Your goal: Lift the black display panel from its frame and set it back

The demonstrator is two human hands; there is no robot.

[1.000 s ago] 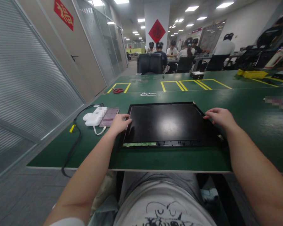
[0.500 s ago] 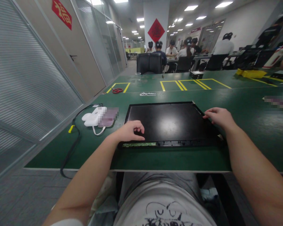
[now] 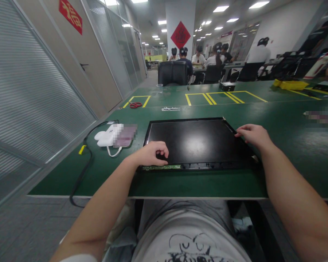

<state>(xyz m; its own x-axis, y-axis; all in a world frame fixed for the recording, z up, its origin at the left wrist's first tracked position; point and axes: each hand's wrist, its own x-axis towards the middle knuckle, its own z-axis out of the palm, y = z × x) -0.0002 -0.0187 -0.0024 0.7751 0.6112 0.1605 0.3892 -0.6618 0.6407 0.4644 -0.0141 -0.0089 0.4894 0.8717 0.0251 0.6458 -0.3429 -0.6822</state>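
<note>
A flat black display panel [image 3: 191, 140] lies face up on the green table. Along its near edge, a green circuit strip [image 3: 161, 167] shows on the left. Over the near left corner rests my left hand [image 3: 153, 153], its fingers curled and the thumb apart from them, with nothing visible between; the thumb tip is by the circuit strip. My right hand [image 3: 253, 134] is at the panel's right edge, with thumb and fingertips closed together on the black rim. The undersides of both hands are hidden.
Left of the panel are a white device [image 3: 109, 135] with a short cable, a blurred phone-like item [image 3: 127, 135] and a black cable [image 3: 89, 163]. Farther back lie red-handled scissors [image 3: 136, 105], a small white strip [image 3: 171, 108], a clear cup [image 3: 159, 88] and a yellow item [image 3: 291, 84]. Several people sit beyond.
My left hand has shifted very slightly toward me, its thumb now lower by the circuit strip. My right hand and the panel look unmoved.
</note>
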